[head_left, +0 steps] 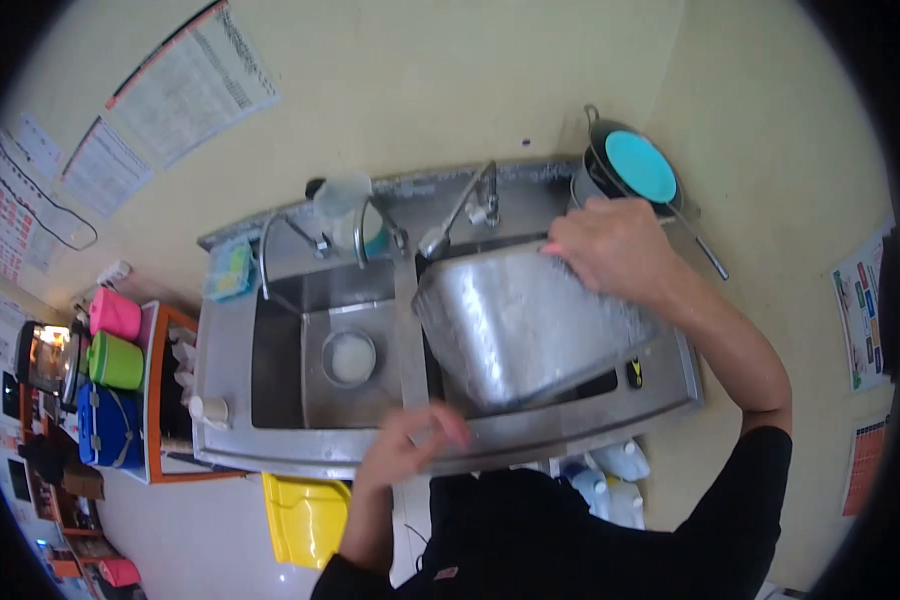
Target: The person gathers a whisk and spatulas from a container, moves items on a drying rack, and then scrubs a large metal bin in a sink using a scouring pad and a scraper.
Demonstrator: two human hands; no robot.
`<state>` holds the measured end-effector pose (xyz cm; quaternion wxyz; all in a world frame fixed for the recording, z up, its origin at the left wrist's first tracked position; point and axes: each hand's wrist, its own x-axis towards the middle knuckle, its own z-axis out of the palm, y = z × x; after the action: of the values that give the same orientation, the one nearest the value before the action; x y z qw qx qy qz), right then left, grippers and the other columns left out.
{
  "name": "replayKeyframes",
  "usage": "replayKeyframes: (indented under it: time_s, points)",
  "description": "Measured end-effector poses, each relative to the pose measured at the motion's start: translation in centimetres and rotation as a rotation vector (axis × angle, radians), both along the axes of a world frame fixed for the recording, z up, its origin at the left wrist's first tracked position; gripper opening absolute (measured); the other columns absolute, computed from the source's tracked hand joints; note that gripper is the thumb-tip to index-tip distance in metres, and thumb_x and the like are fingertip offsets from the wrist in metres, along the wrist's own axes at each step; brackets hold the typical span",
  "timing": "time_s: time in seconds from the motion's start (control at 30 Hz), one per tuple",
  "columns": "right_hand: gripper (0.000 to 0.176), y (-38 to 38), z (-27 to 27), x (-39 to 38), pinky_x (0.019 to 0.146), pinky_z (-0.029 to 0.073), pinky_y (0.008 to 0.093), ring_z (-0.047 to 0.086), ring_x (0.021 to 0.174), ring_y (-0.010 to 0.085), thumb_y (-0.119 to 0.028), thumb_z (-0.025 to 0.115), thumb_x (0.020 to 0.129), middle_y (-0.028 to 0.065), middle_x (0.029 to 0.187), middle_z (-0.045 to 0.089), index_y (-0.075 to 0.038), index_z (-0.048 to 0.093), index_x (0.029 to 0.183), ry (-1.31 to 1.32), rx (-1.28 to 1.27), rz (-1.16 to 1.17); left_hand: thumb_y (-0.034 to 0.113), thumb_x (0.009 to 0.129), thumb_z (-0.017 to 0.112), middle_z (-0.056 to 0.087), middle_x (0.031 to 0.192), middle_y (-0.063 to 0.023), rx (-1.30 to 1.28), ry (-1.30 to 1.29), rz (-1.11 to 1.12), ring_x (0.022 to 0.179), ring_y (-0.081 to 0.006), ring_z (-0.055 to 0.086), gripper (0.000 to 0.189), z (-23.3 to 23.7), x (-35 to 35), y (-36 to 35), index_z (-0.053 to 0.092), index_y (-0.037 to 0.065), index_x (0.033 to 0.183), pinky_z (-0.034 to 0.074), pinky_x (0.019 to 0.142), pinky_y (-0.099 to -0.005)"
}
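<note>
A large metal pan (530, 318) is tilted over the right basin of the steel double sink (300, 440). My right hand (610, 245) grips its upper right edge, fingers wrapped round the rim. Near the sink's front edge, my left hand (417, 440) is apart from the pan, blurred by motion, its thumb and fingers spread with nothing between them. A round metal bowl (350, 358) with whitish contents rests in the left basin. Behind the pan, a faucet (460, 212) rises at the back of the sink.
Pots with a turquoise bowl (640, 166) stand at the back right. A sponge tray (230, 272) and a paper cup (208, 410) sit at the left rim. Below are a yellow bin (307, 520) and plastic jugs (620, 490); coolers (110, 425) stand far left.
</note>
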<state>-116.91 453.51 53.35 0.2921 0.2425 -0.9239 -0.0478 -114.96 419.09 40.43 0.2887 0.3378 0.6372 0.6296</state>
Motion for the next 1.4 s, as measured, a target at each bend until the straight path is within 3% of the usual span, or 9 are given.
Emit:
replayKeyframes:
  time_s: [0.1, 0.33, 0.57, 0.7, 0.87, 1.03, 1.13, 1.3, 1.4]
  points:
    - [0.025, 0.4, -1.8, 0.6, 0.053, 0.045, 0.0354, 0.056, 0.061, 0.0201, -0.029, 0.073, 0.084, 0.003, 0.065, 0.055, -0.012, 0.058, 0.075, -0.021, -0.005, -0.022, 0.001, 0.086, 0.066, 0.065, 0.112, -0.0163, 0.015, 0.59, 0.625, 0.109, -0.029, 0.063, 0.021, 4.6, -2.7, 3.7, 0.064, 0.001, 0.107, 0.047, 0.097, -0.0386]
    - [0.028, 2.1, -1.3, 2.0, 0.053, 0.045, 0.0333, 0.057, 0.062, 0.018, -0.031, 0.071, 0.085, 0.001, 0.066, 0.056, -0.012, 0.055, 0.074, -0.024, 0.083, -0.132, 0.015, 0.085, 0.074, 0.06, 0.123, -0.0173, 0.105, 0.722, 0.425, 0.117, -0.0328, 0.057, 0.043, 7.5, -7.2, 10.8, 0.058, 0.002, 0.123, 0.043, 0.102, -0.0391]
    - [0.024, 2.8, -4.2, 1.0, 0.055, 0.048, 0.0336, 0.059, 0.065, 0.0181, -0.03, 0.069, 0.085, 0.0014, 0.068, 0.057, -0.013, 0.056, 0.073, -0.078, 0.127, -0.124, 0.031, 0.09, 0.07, 0.071, 0.098, -0.0131, -0.217, 0.741, 0.173, 0.09, -0.0307, 0.069, 0.032, 7.0, -9.7, 13.8, 0.068, 0.008, 0.111, 0.053, 0.08, -0.0394]
    - [0.02, 2.8, -10.2, -0.5, 0.055, 0.051, 0.0324, 0.063, 0.071, 0.0162, -0.031, 0.063, 0.086, -0.0014, 0.069, 0.06, -0.016, 0.059, 0.075, -0.14, 0.187, -0.104, 0.041, 0.097, 0.058, 0.071, 0.08, -0.0108, -0.453, 0.898, 0.086, 0.077, -0.0331, 0.07, 0.03, 1.5, -11.4, 16.2, 0.069, 0.013, 0.102, 0.053, 0.065, -0.0436]
    - [0.019, 2.6, -15.5, -0.9, 0.059, 0.054, 0.0332, 0.065, 0.073, 0.019, -0.028, 0.065, 0.086, 0.0008, 0.074, 0.063, -0.014, 0.06, 0.075, -0.108, -0.016, -0.124, 0.039, 0.098, 0.059, 0.07, 0.076, -0.0081, -0.514, 1.004, 0.166, 0.072, -0.0323, 0.069, 0.026, -4.8, -12.0, 17.0, 0.066, 0.013, 0.093, 0.051, 0.059, -0.0456]
    - [0.015, 1.5, -17.0, 5.4, 0.06, 0.053, 0.0383, 0.065, 0.07, 0.0269, -0.022, 0.069, 0.089, 0.0083, 0.075, 0.061, -0.01, 0.064, 0.082, -0.025, -0.707, -0.33, 0.037, 0.097, 0.06, 0.07, 0.078, -0.0098, -0.581, 1.022, 0.169, 0.072, -0.0325, 0.069, 0.024, -10.4, -12.7, 15.9, 0.065, 0.013, 0.095, 0.051, 0.06, -0.0454]
    - [0.022, 2.5, -24.6, 10.7, 0.064, 0.051, 0.0436, 0.066, 0.075, 0.0361, -0.024, 0.062, 0.096, 0.0154, 0.081, 0.064, -0.004, 0.063, 0.088, -0.305, -1.084, -0.668, 0.037, 0.097, 0.061, 0.07, 0.078, -0.0104, -0.551, 0.973, 0.18, 0.072, -0.033, 0.069, 0.025, -10.8, -13.7, 15.3, 0.064, 0.012, 0.095, 0.051, 0.06, -0.0451]
    - [0.036, 3.7, -40.1, 13.5, 0.072, 0.051, 0.052, 0.064, 0.081, 0.0453, -0.034, 0.052, 0.101, 0.0218, 0.082, 0.064, -0.002, 0.063, 0.09, -0.395, -1.044, -0.936, 0.036, 0.098, 0.06, 0.07, 0.077, -0.0132, -0.516, 0.894, 0.178, 0.071, -0.036, 0.069, 0.027, -11.4, -14.6, 15.0, 0.063, 0.01, 0.095, 0.051, 0.059, -0.0458]
    - [0.027, 4.9, -41.4, 14.5, 0.084, 0.05, 0.0482, 0.063, 0.096, 0.0418, -0.029, 0.062, 0.095, 0.0208, 0.101, 0.065, -0.003, 0.066, 0.09, -0.326, -1.04, -0.849, 0.037, 0.099, 0.058, 0.07, 0.076, -0.0141, -0.571, 0.809, 0.155, 0.072, -0.0375, 0.068, 0.027, -11.2, -15.4, 15.2, 0.063, 0.01, 0.097, 0.051, 0.062, -0.0485]
